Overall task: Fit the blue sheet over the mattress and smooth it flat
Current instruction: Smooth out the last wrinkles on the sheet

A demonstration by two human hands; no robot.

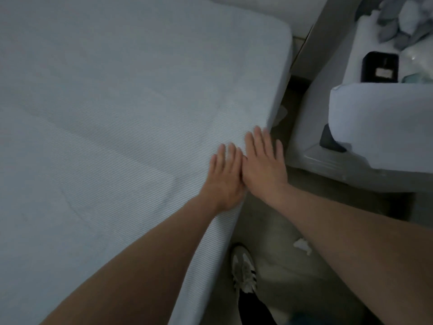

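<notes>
While the blue sheet [112, 118] already covers the mattress, my left hand [226, 177] and right hand [264, 163] press flat and open, gripping nothing, at its right edge; smoothing toward the far corner comes next.

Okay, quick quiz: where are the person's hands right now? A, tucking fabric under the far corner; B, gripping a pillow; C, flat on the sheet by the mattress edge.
C: the left hand and right hand lie open, side by side, on the blue sheet near its edge.
</notes>
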